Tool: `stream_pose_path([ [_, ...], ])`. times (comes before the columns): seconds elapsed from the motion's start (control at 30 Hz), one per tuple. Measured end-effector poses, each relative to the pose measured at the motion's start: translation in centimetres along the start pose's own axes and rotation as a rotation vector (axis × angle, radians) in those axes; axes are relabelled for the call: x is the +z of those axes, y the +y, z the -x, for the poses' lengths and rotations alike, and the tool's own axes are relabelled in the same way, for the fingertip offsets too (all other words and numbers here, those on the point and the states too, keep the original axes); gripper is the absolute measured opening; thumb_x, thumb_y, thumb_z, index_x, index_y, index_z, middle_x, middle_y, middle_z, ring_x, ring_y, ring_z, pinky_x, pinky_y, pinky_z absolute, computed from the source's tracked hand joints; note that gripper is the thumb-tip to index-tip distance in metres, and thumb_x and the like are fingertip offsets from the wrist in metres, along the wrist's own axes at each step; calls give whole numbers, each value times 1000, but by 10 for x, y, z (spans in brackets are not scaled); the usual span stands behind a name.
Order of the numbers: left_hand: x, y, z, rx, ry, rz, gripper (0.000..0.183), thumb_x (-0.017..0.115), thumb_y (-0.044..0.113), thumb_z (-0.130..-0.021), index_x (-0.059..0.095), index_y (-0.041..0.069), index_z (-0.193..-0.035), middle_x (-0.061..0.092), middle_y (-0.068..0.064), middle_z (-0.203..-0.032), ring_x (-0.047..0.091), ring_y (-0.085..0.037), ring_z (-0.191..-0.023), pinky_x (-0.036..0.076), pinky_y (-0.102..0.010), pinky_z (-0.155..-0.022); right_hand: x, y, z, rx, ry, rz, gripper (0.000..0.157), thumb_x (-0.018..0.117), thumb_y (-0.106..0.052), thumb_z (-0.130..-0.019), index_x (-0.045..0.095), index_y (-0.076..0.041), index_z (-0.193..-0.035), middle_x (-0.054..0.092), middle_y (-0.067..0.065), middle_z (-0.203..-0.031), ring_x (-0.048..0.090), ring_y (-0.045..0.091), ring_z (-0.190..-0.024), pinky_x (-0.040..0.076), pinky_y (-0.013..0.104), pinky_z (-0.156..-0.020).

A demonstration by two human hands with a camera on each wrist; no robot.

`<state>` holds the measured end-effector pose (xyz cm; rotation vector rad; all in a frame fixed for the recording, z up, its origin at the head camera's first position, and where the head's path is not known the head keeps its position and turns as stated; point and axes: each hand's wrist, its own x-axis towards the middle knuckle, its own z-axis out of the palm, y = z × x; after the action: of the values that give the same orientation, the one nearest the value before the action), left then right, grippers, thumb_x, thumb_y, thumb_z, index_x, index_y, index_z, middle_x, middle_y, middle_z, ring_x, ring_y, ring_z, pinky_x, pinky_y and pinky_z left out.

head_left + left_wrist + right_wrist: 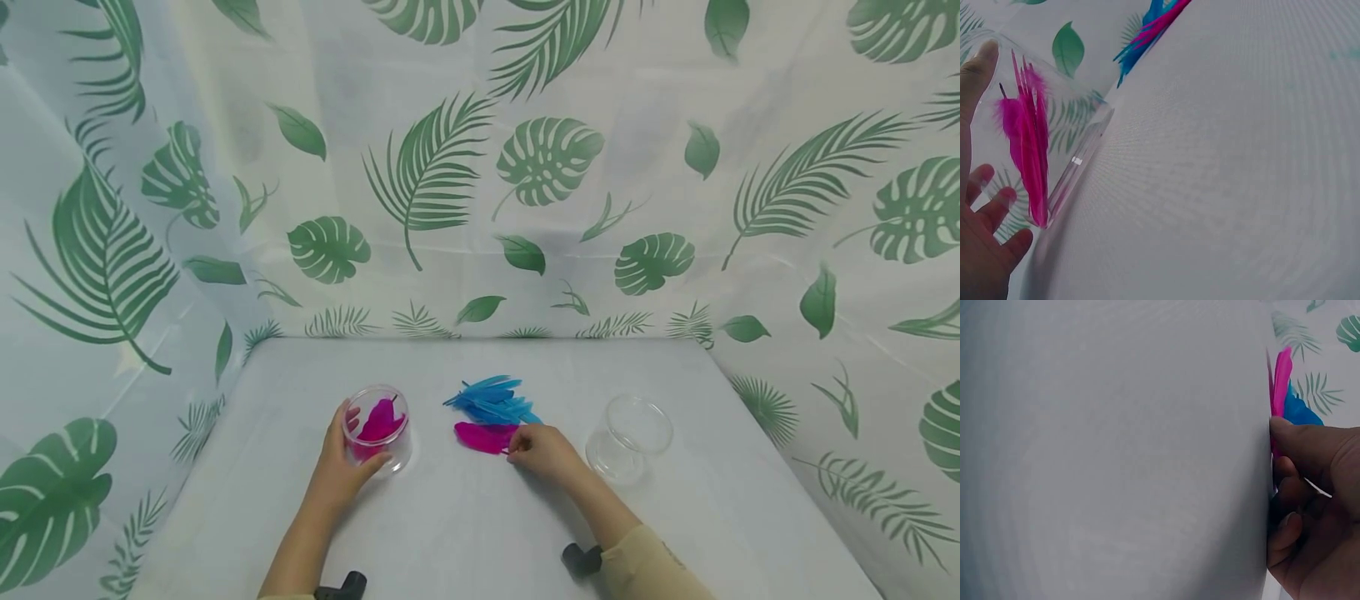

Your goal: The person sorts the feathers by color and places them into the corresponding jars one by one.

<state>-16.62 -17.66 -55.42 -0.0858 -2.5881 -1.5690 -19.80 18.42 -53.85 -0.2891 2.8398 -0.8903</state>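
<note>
A clear plastic jar (403,457) stands on the left of the table, with several pink feathers (381,422) inside it. My left hand (339,473) holds the jar's side, thumb in front and fingers behind; the left wrist view shows the pink feathers (1030,144) leaning together behind the clear wall. Mid-table, my right hand (546,454) pinches the quill end of a pink feather (478,437) lying near the tabletop. Just beyond it is a pile of blue feathers (491,402). In the right wrist view, thumb and index finger meet on the pink feather (1282,378).
A second clear jar (611,468) stands to the right of my right hand. The white table (465,533) ends at a curtain (450,283) printed with green leaves, which also hangs along both sides.
</note>
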Motion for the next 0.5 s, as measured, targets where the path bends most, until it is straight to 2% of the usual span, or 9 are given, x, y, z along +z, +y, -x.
stream_pose_path([
  [0.27,0,1,0,12,2,-5,111,83,47,-76,8,33,-158,32,-5,-157,30,-33,-147,34,-62,-113,1,-5,3,34,22,36,11,76,-19,-85,67,-19,-79,60,-6,-76,52,12,-73,47,28,-65],
  [0.5,1,-1,1,7,1,-5,112,82,48,-76,7,34,-158,32,-5,-158,29,-33,-148,33,-62,-112,0,2,0,8,4,27,12,73,-22,-89,65,-21,-80,60,-7,-78,53,11,-76,48,29,-70],
])
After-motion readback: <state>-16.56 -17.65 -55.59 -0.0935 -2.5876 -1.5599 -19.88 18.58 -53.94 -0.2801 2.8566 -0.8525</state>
